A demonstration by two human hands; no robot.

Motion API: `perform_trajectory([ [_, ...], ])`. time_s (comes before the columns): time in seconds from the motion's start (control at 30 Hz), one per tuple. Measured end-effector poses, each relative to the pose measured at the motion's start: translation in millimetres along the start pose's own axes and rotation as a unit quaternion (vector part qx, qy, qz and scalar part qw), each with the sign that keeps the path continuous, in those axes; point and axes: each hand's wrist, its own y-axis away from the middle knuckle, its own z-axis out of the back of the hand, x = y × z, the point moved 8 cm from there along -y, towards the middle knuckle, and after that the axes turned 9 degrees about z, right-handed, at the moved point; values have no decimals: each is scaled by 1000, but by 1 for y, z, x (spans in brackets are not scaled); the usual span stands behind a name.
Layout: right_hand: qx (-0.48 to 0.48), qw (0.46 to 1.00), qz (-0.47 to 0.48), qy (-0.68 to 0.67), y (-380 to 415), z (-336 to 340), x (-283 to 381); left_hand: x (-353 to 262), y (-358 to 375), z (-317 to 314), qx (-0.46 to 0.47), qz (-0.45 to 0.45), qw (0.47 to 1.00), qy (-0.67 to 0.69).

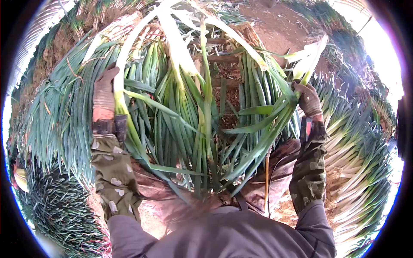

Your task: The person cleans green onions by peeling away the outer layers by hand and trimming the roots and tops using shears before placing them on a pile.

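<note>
Large green onions with thick white stalks and long green leaves spread in front of me, their leaf ends hanging towards my lap. My left hand, in a brown work glove, rests flat along the outer side of a white stalk on the left, its fingers stretched upward. On the right, my right hand, gloved too, has its fingers curled round the green part of an onion. The pale, broad part of that onion sticks up above the hand. Dark bands circle both wrists over camouflage sleeves.
Dense bunches of green onions lie to my left, and a long row of white-stalked onions runs along my right. Between the front bunches are wooden slats with plant scraps. Bare brown soil shows farther ahead.
</note>
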Motion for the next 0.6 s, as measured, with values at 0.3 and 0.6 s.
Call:
perform_trajectory([
  [0.3,237,964,120,-22,50,-140,45,73,65,-63,263,170,949,-42],
  [0.6,165,963,2,214,110,-256,39,125,110,-191,310,169,897,265],
])
